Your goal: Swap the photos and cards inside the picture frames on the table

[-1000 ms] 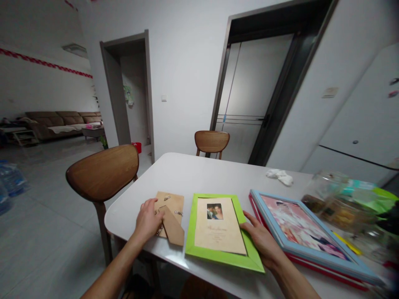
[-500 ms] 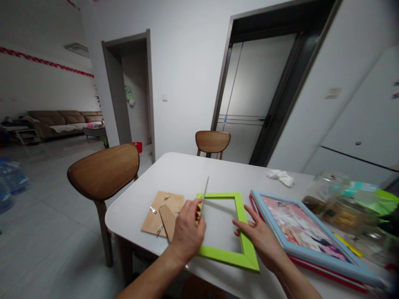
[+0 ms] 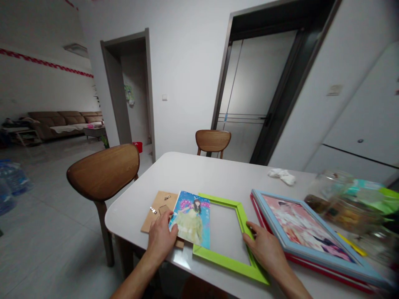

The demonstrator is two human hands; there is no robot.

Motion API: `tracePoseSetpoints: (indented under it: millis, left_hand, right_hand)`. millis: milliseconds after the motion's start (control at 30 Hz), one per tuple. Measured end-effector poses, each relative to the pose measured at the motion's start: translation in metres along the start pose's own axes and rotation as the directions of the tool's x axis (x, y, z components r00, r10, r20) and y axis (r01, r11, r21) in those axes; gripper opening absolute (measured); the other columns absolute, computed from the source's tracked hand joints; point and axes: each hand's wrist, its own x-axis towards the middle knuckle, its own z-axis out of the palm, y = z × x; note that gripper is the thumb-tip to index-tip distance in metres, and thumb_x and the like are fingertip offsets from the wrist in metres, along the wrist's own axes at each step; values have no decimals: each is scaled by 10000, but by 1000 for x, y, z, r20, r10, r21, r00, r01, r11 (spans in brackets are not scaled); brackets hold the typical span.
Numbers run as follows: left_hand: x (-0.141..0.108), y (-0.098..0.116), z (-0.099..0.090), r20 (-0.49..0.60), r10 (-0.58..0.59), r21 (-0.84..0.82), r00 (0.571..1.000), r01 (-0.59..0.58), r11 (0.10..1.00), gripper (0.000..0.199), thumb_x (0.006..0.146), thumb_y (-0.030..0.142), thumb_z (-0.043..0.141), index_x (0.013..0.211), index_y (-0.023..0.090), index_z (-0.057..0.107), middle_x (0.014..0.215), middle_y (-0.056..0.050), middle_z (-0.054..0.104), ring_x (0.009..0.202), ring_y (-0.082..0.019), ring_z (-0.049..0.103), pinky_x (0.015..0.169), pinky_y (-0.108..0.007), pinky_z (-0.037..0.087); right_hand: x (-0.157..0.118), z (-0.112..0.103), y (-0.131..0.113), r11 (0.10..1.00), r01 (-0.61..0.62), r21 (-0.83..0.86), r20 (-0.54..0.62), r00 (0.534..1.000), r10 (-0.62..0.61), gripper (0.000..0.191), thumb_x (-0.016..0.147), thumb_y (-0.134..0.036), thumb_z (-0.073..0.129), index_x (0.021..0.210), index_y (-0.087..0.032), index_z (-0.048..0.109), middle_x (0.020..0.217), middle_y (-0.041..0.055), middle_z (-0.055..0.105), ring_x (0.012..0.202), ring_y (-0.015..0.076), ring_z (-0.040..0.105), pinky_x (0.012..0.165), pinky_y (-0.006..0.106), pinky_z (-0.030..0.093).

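Head view, the only one.

Left hand [image 3: 162, 236]: fingers and thumb closed on the left edge of a print [image 3: 193, 220], a bright blue picture with a gowned figure. Print lies right of this grip, slightly askew, its right part over the left side of the frame.

Right hand [image 3: 266, 245]: grasping the right side of the green frame [image 3: 230, 265], thumb over the inner edge. Frame extends left from this grip, its opening showing bare tabletop where the print does not cover it.

Backing [image 3: 160, 199]: brown board, metal clips up, partly under and beyond the left grip, its right part covered by the print.

Right of the right grip: blue frame [image 3: 324, 257], picture in place, on a red one [image 3: 330, 275]. Beyond it: tissue [image 3: 282, 176] and jars [image 3: 349, 216].

Condition, as judged: green frame taken apart, backing off; print and backing not seated in it, clips securing nothing.
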Motion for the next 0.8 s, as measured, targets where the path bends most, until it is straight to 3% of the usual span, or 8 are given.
tracePoseSetpoints:
  millis: [167, 300, 433, 533, 700, 800]
  left_hand:
    - [-4, 4, -2, 35, 75, 191, 997, -80, 978, 265, 712, 222, 459, 964, 176, 528, 911, -64, 578, 926, -238, 488, 815, -361, 335]
    - [-9, 8, -4, 41, 152, 182, 988, -157, 971, 352, 697, 210, 454, 1041, 155, 504, 1043, -98, 539, 1015, -253, 439, 874, -396, 317]
    - [-15, 14, -1, 207, 346, 64, 915, -366, 928, 530, 615, 142, 491, 1143, 162, 452, 1265, -107, 391, 1169, -251, 318, 981, -395, 230]
    - [-15, 18, 6, 293, 381, 73, 877, -418, 906, 569, 600, 95, 477, 1163, 166, 441, 1285, -109, 377, 1200, -259, 284, 998, -422, 207]
    - [-10, 21, 20, 296, 432, 173, 852, -492, 853, 461, 704, 55, 415, 1150, 164, 462, 1253, -104, 429, 1167, -222, 358, 972, -395, 284]
    - [-3, 19, 19, 208, 485, 165, 850, -519, 839, 406, 757, 60, 361, 1133, 157, 481, 1211, -105, 477, 1125, -210, 418, 941, -383, 337]
  right_hand:
    - [0, 3, 2, 1000, -3, -31, -10, 1000, 2, 439, 746, -257, 374, 1107, -38, 496, 1043, 156, 581, 943, 241, 545, 851, 342, 382]
    - [-1, 3, 0, 998, 49, -38, -51, 997, -51, 426, 753, -259, 377, 1082, -26, 511, 1029, 159, 583, 947, 236, 534, 858, 337, 377]
    - [-3, 7, -4, 985, 152, -78, -166, 972, -163, 376, 751, -256, 395, 1017, -47, 559, 1025, 154, 575, 947, 237, 512, 887, 347, 346]
    - [-3, 13, -4, 978, 195, -74, -223, 953, -207, 371, 747, -268, 407, 1011, -63, 569, 1034, 147, 567, 959, 241, 496, 891, 358, 339]
    - [-3, 19, -3, 974, 225, -38, -249, 941, -228, 367, 726, -287, 437, 984, -76, 592, 993, 143, 585, 923, 252, 506, 859, 387, 366]
    - [-6, 10, -12, 967, 251, 51, -306, 925, -224, 371, 706, -287, 454, 977, -76, 595, 990, 149, 587, 930, 257, 500, 861, 405, 367]
